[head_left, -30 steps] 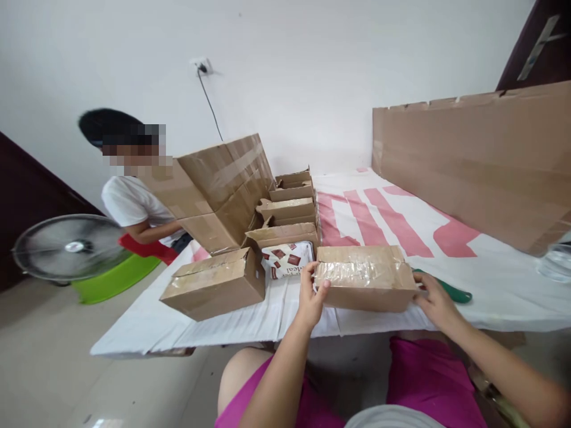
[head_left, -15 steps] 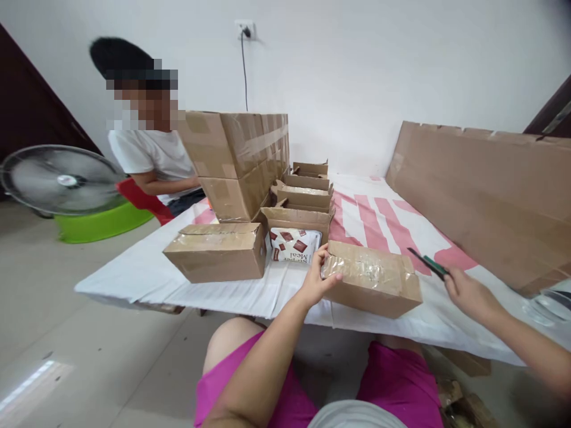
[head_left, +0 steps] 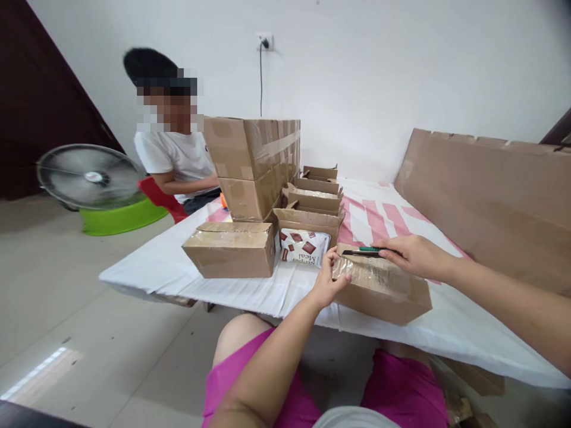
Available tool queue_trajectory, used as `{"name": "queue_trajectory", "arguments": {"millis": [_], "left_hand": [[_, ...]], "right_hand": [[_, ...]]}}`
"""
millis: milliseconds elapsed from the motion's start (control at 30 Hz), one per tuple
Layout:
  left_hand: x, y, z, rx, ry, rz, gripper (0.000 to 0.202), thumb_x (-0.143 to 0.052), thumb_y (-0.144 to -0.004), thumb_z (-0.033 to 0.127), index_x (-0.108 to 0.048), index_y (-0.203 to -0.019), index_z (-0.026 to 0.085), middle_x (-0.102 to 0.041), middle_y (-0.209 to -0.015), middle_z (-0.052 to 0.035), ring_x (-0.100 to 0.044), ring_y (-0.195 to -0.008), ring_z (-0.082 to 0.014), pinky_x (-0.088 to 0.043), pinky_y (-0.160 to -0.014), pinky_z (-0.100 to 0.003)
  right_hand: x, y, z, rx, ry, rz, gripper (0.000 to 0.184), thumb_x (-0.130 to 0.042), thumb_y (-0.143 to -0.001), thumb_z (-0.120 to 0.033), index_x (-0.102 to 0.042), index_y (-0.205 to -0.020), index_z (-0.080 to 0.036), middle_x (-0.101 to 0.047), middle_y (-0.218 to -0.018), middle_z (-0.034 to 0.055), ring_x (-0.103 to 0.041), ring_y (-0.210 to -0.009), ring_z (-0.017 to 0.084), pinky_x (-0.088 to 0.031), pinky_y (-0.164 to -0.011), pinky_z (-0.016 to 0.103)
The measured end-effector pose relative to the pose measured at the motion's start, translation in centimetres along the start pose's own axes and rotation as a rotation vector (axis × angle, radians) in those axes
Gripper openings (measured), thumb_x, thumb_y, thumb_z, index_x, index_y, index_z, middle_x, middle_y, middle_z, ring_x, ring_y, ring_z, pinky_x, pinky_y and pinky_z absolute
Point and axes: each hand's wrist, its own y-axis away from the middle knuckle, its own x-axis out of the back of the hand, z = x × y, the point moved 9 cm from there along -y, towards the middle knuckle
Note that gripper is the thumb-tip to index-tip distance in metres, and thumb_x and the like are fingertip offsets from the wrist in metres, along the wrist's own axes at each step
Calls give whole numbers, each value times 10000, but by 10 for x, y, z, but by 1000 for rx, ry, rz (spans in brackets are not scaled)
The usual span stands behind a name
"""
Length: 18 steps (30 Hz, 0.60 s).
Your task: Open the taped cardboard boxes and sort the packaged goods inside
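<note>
Slanting up from the lower right, the right forearm runs to a bent wrist, and the right hand (head_left: 408, 254) sits palm-down above the box. Fingers curled together, that right grip is clamped on a slim green-and-black utility knife (head_left: 367, 252). Lying nearly level across the view, the knife has its long axis left to right and its tip pointing left, toward the other hand; whether the tip touches the cardboard, I can't tell.

Over to the left hand (head_left: 329, 286): forearm rising from below, thumb apart from the fingers, and this grip is clasped on the left end of a brown oblong cardboard box (head_left: 383, 292) sealed with clear tape. That box is on the tabletop (head_left: 303, 303), right of the left grip and below the right one, its long axis running left to right with the right end angled nearer the person.

Just left of the left grip stands a white pouch printed with brown squares (head_left: 306, 245), and farther left, a second taped brown carton (head_left: 231, 257). Beyond the pouch, a row of open brown cartons (head_left: 308, 219) runs away from the left grip.
</note>
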Motion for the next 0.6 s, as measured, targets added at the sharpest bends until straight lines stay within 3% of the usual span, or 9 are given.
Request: {"name": "queue_trajectory", "arguments": {"millis": [400, 567, 600], "left_hand": [[1, -2, -5, 25, -10, 9, 512, -653, -757, 504, -371, -1087, 233, -362, -1458, -165, -455, -1286, -295, -345, -1058, -449], [2, -1, -6, 44, -37, 4, 482, -638, -770, 491, -381, -1080, 227, -367, -1458, -164, -452, -1292, -296, -333, -1063, -439], [2, -1, -5, 42, -37, 0, 476, -633, -775, 490, -380, -1079, 227, -362, -1461, -164, -446, -1299, -295, -331, -1065, -436]], "right_hand": [[-4, 7, 0, 54, 84, -119, 342, -448, -939, -406, -687, -1165, -314, -759, -934, -7, -687, -745, 178, -482, -593, 283], [5, 27, 12, 38, 97, -156, 355, -453, -935, -450, -696, -1157, -319, -756, -872, -9, -673, -711, 175, -455, -565, 277], [11, 32, 16, 17, 80, -112, 345, -476, -920, -473, -711, -1125, -325, -752, -832, -17, -664, -675, 167, -447, -550, 271]]}}
